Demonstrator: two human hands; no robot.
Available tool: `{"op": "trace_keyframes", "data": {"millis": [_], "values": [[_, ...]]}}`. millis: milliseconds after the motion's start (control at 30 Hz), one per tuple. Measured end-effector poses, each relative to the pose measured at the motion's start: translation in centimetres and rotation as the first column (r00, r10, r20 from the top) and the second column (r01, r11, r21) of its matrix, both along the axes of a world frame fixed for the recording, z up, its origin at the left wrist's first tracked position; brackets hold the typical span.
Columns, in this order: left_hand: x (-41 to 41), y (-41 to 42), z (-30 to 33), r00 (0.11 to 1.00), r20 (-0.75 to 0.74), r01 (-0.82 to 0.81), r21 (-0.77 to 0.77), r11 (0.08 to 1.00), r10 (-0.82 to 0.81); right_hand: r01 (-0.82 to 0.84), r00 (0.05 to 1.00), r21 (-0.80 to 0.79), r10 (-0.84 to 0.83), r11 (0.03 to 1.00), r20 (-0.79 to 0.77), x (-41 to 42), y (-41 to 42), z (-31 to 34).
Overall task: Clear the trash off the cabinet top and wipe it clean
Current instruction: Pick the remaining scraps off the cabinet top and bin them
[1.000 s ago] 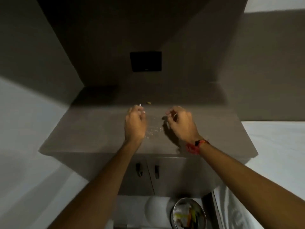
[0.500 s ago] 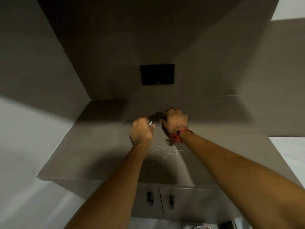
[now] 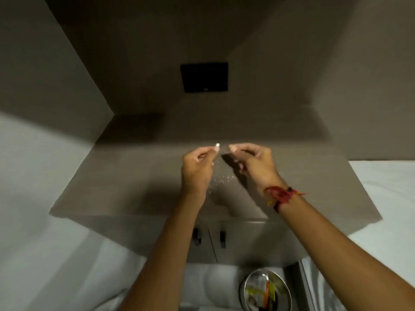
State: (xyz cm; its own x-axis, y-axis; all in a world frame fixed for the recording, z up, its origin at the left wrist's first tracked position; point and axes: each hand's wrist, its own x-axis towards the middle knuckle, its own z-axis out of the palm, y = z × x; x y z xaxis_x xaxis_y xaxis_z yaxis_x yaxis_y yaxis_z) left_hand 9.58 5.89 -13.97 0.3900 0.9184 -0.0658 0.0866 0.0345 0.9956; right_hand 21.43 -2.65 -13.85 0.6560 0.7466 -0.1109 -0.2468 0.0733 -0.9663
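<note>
The grey cabinet top (image 3: 134, 180) fills the middle of the head view. A patch of small white crumbs (image 3: 221, 178) lies on it between my wrists. My left hand (image 3: 197, 169) hovers above the top and pinches a small white scrap (image 3: 217, 145) between thumb and finger. My right hand (image 3: 253, 162), with a red thread band at the wrist, is level with it and pinches a tiny yellowish scrap (image 3: 231, 147) at its fingertips. The two hands' fingertips are a short gap apart.
A black square plate (image 3: 204, 77) is set in the back wall. Grey walls close in the left and right. Two cabinet doors with dark handles (image 3: 208, 236) are below the top. A round metal bin (image 3: 266, 290) holding wrappers stands on the floor at lower right.
My hands pulled back from the rear of the cabinet top and lifted, each now pinching a small scrap. The view tilted down, so the bin shows again.
</note>
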Motion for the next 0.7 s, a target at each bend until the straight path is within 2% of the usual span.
{"op": "trace_keyframes", "data": {"millis": [33,67,100,167,200,267,400,467,533,567,600,633,667,700], "values": [[-0.9,-2.0,0.4,0.973,0.218,0.12,-0.186,0.975,-0.078,-0.058,0.986,0.09,0.071,0.994,-0.149,-0.3,-2.0,0.1],[-1.6,-4.0,0.4,0.901,0.418,0.269,-0.322,0.908,-0.119,-0.1,0.95,0.181,0.148,0.978,-0.275,-0.5,-4.3,0.0],[-2.2,-5.9,0.1,0.805,0.579,0.415,-0.392,0.821,-0.13,-0.131,0.899,0.266,0.227,0.955,-0.374,-0.6,-6.5,-0.3],[-3.0,-9.7,-1.1,0.618,0.78,0.636,-0.419,0.648,-0.103,-0.17,0.781,0.406,0.374,0.898,-0.5,-1.1,-10.7,-1.3],[-3.4,-11.4,-1.9,0.56,0.825,0.693,-0.418,0.587,-0.074,-0.182,0.735,0.447,0.423,0.876,-0.53,-1.6,-12.3,-1.9],[-3.7,-14.7,-3.8,0.528,0.849,0.736,-0.438,0.516,-0.034,-0.181,0.697,0.457,0.441,0.871,-0.566,-2.4,-15.4,-3.8],[-4.6,-19.4,-9.2,0.584,0.811,0.73,-0.519,0.444,-0.012,-0.181,0.693,0.382,0.394,0.906,-0.605,-3.5,-20.2,-9.1],[-5.1,-21.0,-12.6,0.668,0.744,0.671,-0.591,0.448,-0.021,-0.154,0.681,0.333,0.344,0.93,-0.647,-3.8,-22.3,-12.5],[-5.6,-22.3,-16.6,0.822,0.559,0.52,-0.657,0.546,-0.11,-0.136,0.745,0.153,0.203,0.979,-0.635,-4.5,-24.2,-16.6],[-5.9,-23.0,-19.0,0.911,0.361,0.398,-0.645,0.652,-0.2,-0.11,0.806,-0.013,0.081,0.994,-0.586,-5.1,-25.2,-19.0],[-6.2,-23.7,-21.4,0.954,0.09,0.286,-0.564,0.775,-0.286,-0.06,0.871,-0.228,-0.061,0.972,-0.487,-5.8,-26.2,-21.7],[-6.3,-24.4,-23.9,0.928,-0.189,0.215,-0.432,0.876,-0.321,0.022,0.919,-0.441,-0.192,0.897,-0.344,-6.3,-27.0,-24.6],[-6.4,-24.9,-26.3,0.856,-0.408,0.2,-0.305,0.931,-0.317,0.111,0.941,-0.606,-0.28,0.788,-0.191,-6.7,-27.8,-27.4],[-6.4,-25.4,-28.3,0.785,-0.534,0.218,-0.236,0.947,-0.314,0.172,0.953,-0.715,-0.297,0.677,-0.051,-7.0,-28.4,-30.0]]}}
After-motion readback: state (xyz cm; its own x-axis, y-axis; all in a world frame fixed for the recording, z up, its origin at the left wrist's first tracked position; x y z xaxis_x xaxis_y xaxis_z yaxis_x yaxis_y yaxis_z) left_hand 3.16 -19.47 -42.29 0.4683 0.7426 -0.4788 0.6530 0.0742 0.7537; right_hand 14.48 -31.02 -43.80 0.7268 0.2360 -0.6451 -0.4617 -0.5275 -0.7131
